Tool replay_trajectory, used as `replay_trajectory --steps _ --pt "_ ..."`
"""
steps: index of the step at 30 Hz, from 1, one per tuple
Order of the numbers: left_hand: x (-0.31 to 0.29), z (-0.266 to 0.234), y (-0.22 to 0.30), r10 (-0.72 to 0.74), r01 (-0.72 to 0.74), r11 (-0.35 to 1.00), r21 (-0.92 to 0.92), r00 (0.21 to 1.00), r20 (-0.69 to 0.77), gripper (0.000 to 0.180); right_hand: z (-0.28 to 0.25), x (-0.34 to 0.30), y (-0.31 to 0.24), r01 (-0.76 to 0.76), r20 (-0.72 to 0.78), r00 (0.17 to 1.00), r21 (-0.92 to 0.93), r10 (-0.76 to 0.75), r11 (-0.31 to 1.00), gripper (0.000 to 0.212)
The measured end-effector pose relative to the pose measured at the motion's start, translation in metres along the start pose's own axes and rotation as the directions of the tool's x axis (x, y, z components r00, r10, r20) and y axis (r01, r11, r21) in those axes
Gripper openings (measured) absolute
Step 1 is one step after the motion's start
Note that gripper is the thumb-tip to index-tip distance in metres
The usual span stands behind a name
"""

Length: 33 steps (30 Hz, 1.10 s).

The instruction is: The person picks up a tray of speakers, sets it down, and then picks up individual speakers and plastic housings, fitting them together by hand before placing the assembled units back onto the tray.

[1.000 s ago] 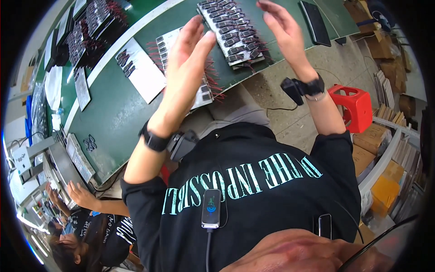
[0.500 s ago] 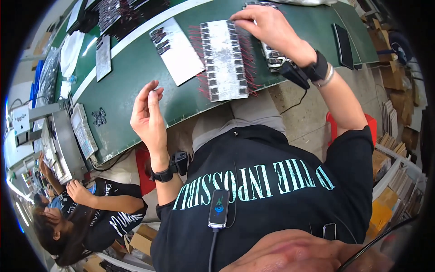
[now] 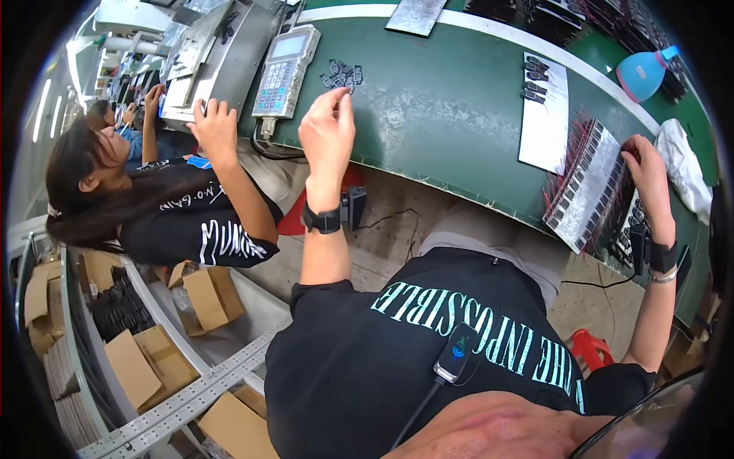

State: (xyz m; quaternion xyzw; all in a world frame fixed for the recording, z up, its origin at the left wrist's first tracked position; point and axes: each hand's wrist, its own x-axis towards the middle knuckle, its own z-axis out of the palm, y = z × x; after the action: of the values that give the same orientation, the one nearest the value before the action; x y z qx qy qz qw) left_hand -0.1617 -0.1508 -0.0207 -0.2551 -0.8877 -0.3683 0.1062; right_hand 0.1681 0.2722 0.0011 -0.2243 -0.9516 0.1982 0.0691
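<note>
While the left hand [image 3: 327,136] pinched its fingertips just below a small pile of black plastic parts [image 3: 341,75], the right hand [image 3: 650,177] pressed open-fingered on a grey metal tray of red-wired components [image 3: 587,183].

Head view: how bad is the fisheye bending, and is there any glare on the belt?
Head view: the green table's white edge curves strongly toward the rim; a pale sheen lies mid-belt; left hand and right hand look sharp; corners are black.

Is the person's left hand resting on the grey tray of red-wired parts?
No: the left hand is raised by the pile of small dark parts, while the right hand rests at the grey tray.
</note>
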Motion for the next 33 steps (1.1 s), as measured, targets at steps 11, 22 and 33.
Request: replay_trajectory --steps 11,22,33 --pt "0.041 0.026 -0.012 0.402 -0.445 0.791 0.42 0.895 0.193 0.012 -0.015 -0.01 -0.04 -0.132 -0.148 0.974 0.255 0.173 0.958 0.014" --pt "-0.009 0.044 0.03 0.349 -0.356 0.907 0.224 0.934 0.069 0.019 -0.002 -0.09 -0.154 -0.048 -0.003 0.994 0.891 0.11 0.452 0.019" --pt "-0.01 0.04 0.053 0.294 -0.315 0.948 0.056 0.927 0.232 0.02 0.027 -0.057 -0.155 -0.211 0.142 0.937 0.958 0.319 0.196 0.022"
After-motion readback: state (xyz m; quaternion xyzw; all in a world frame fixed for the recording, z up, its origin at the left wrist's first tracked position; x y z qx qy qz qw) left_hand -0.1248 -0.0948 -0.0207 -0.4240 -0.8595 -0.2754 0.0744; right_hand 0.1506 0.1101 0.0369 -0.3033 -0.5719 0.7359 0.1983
